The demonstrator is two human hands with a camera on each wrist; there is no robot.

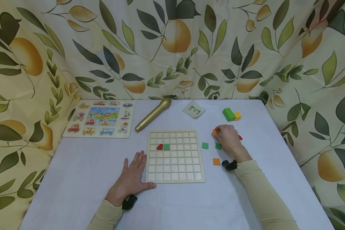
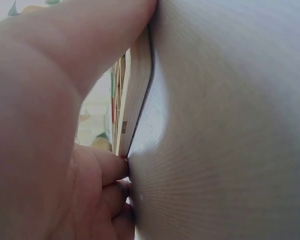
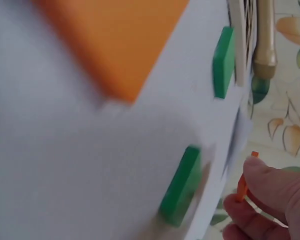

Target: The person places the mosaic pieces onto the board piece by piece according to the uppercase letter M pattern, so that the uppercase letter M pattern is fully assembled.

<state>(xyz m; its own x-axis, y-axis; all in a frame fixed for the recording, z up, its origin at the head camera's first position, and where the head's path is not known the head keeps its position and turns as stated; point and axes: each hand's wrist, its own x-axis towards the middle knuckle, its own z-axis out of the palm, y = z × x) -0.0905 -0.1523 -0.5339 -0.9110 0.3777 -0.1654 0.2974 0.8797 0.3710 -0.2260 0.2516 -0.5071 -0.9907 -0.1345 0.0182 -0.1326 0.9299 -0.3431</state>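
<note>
A wooden grid board [image 1: 176, 161] lies mid-table, with a red quarter-round tile [image 1: 160, 147] and a green square tile [image 1: 166, 146] side by side in its cells. Against the board's left edge rests my left hand [image 1: 131, 176], fingers extended and thumb at the near corner. My right hand [image 1: 229, 140] pinches a small orange tile [image 3: 242, 187] between thumb and finger, right of the board. Around that hand lie green square tiles [image 1: 205, 145], another orange square [image 1: 216, 162] and a red piece [image 1: 240, 137] partly hidden behind it.
At the back right sit a green block [image 1: 228, 114] and a yellow block [image 1: 237, 116]. A patterned card [image 1: 194, 109] lies behind the board. Farther left are a gold microphone [image 1: 153, 114] and a vehicle picture puzzle [image 1: 126, 132]. Printed fabric [image 1: 161, 80] hangs around the table.
</note>
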